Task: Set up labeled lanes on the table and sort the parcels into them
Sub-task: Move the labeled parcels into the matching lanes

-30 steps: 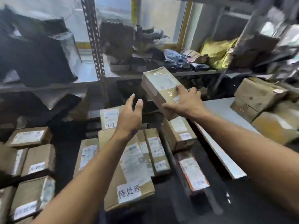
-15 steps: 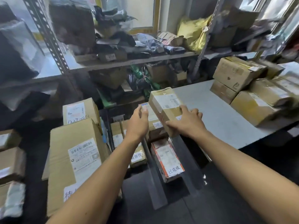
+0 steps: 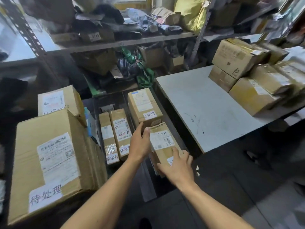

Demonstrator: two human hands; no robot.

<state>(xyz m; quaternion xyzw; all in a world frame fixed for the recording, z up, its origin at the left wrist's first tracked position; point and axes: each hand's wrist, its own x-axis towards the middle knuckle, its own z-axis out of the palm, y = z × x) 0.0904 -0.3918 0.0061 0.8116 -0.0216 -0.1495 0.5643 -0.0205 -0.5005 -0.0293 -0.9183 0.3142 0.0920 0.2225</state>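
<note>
view down over a person's two bare forearms. at far left lies a big box [image 3: 49, 162], its near corner labelled 待处理 by hand. a second box [image 3: 59, 101] stands behind it, touching. to the right, two slim boxes [image 3: 122, 129] lie side by side, each with a 异常件 label at the near end. a grey strip [image 3: 145, 179] lies between them and the next lane. in that lane a far box [image 3: 143, 106] carries an 已完成 label. just in front of it, touching its near end, is the parcel [image 3: 162, 141], brown with a white barcode label on top. the left hand [image 3: 139, 144] grips the parcel's far left corner, thumb on top, the other fingers mostly hidden along the side. the right hand [image 3: 179, 166] holds the near end, fingers a little apart over the top, thumb along the left side. i cannot tell whether the parcel rests on what lies beneath. right of the lane stands a white table [image 3: 206, 113], with a stack [image 3: 247, 75] of boxes at its far right. a cluttered shelf [image 3: 118, 44] runs along the back.
</note>
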